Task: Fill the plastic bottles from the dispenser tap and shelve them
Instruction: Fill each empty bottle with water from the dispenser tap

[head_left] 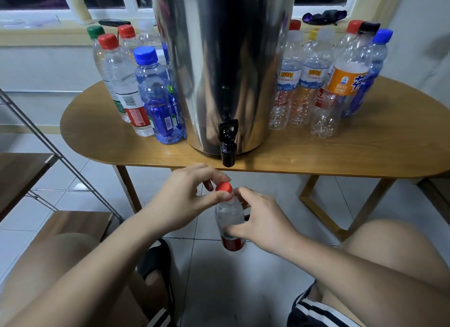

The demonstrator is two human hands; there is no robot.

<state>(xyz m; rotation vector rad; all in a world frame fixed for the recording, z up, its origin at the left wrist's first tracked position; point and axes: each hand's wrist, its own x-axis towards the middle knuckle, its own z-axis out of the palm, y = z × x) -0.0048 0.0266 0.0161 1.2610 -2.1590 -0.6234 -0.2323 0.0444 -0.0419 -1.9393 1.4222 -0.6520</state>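
- tabletop: light wood with rounded ends, on slanted wooden legs; it stands against a pale wall under a white-framed window.
- floor: glossy pale tiles; one dark slipper shows below the person's left knee.
- window sill: runs behind the tabletop's far edge; a dark crumpled cloth lies on it towards the right.
- shelf rack: metal frame with two brown boards in view, off the tabletop's left end.
- dispenser: one tall stainless-steel drum at the middle of the tabletop, its base near the front edge.
- tap: one, black, at the foot of the drum, its spout hanging past the front edge.
- left group of bottles: between the dispenser and the tabletop's left end; five caps counted (one green, two red, one pale, one blue), with a sixth bottle partly hidden by the drum.
- right group of bottles: between the dispenser and the right end; seven caps counted (two red, two pale, one yellow, one black, one blue); these look empty.
- held bottle: one, clear with a red label, upright in the air below the front edge, just under the tap and above the floor; it appears to hold clear liquid.
- red cap: sits on the held bottle's neck.
- left hand: thumb and fingers pinch the red cap.
- right hand: fingers curled round the held bottle's body.
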